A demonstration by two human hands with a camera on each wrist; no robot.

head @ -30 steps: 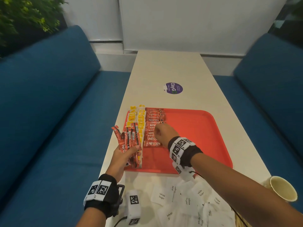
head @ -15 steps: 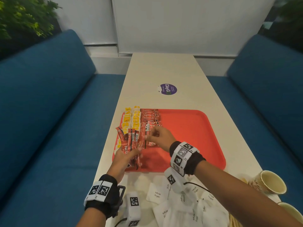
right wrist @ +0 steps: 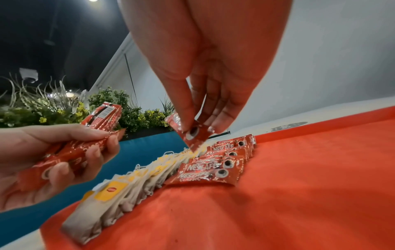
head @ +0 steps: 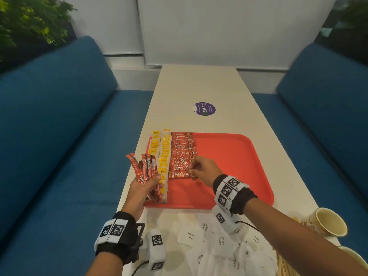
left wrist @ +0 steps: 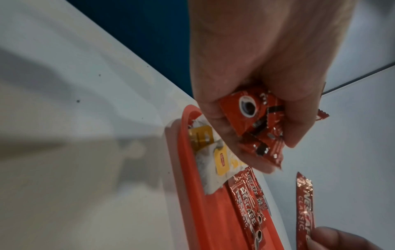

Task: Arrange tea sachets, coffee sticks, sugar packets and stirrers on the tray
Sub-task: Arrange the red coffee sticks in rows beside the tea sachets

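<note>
A red tray (head: 235, 168) lies on the white table. Along its left edge run rows of yellow-tagged tea sachets (head: 164, 154) and beside them a column of red coffee sticks (head: 182, 145). My left hand (head: 145, 188) grips a fanned bunch of coffee sticks (head: 144, 169) over the tray's left rim; the same bunch of sticks (left wrist: 256, 121) fills the left wrist view. My right hand (head: 196, 168) pinches a single coffee stick (right wrist: 190, 133) by its end, tilted just above the near part of the column. White sugar packets (head: 191, 236) lie loose before the tray.
Paper cups (head: 326, 224) stand at the table's right near edge, with wooden stirrers (head: 286, 265) beside them. A purple round sticker (head: 205, 108) is on the table beyond the tray. Blue sofas (head: 59, 136) flank both sides.
My right hand took one coffee stick from the bunch in my left hand and carried it over the near end of the column. My left hand stays in place with the bunch.
</note>
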